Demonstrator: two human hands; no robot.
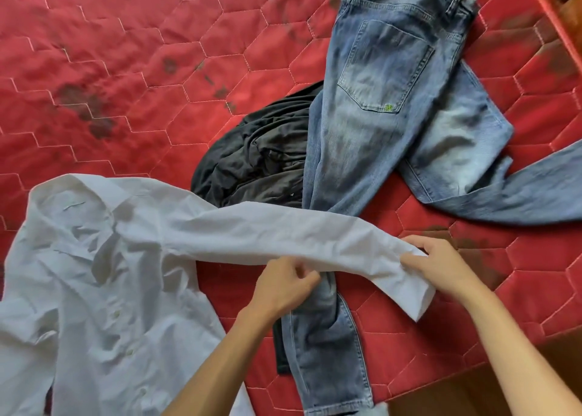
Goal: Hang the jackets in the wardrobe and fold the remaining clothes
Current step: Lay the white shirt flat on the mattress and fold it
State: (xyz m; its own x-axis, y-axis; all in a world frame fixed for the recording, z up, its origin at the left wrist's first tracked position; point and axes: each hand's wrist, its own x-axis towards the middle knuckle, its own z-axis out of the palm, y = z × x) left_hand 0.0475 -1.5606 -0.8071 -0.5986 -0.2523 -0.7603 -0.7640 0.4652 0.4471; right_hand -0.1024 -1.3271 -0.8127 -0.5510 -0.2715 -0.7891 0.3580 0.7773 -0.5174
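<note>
Fingers [302,277] of the left hand [283,289] pinch the sleeve [283,233] mid-length while the right hand [441,267] grips its cuff end — a hold that appears meant to pull the sleeve straight before folding. The sleeve runs left to right, stretched over the blue jeans [378,100], away from the white shirt [94,274], which lies collar-up at the left of the red quilted mattress [126,53]. A black garment [252,163] sits crumpled behind — unfolded.

Bare forearms, no sleeves, no jewelry
</note>
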